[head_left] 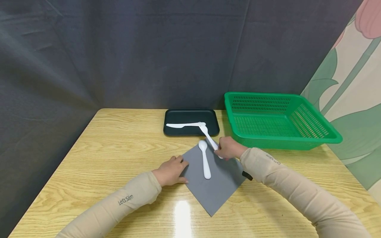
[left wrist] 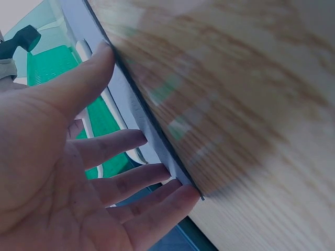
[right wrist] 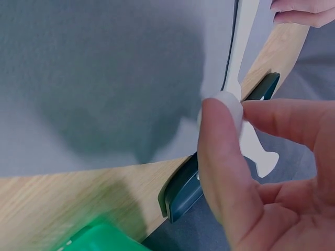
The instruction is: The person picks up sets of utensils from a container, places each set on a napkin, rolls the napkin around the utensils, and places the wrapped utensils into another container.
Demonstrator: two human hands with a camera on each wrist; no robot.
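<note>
A grey square cloth or sheet [head_left: 221, 185] lies turned cornerwise on the table, with a white spoon [head_left: 205, 162] on it, bowl pointing away. My right hand [head_left: 229, 148] pinches a white fork [head_left: 209, 136] near its handle end, between thumb and finger in the right wrist view. The fork's tines reach over the black tray [head_left: 190, 132], by the handle end of a white knife [head_left: 182, 125] lying across it. My left hand [head_left: 171, 172] rests at the sheet's left corner; in the left wrist view its spread fingers [left wrist: 157, 175] touch the sheet's edge.
A green perforated basket [head_left: 282, 140] stands at the back right, beside the tray. Behind the wooden table [head_left: 128, 138] hangs a dark curtain [head_left: 166, 56]. A small black piece [head_left: 247, 175] shows beside the right sleeve. A floral wall [head_left: 357, 99] borders the right side.
</note>
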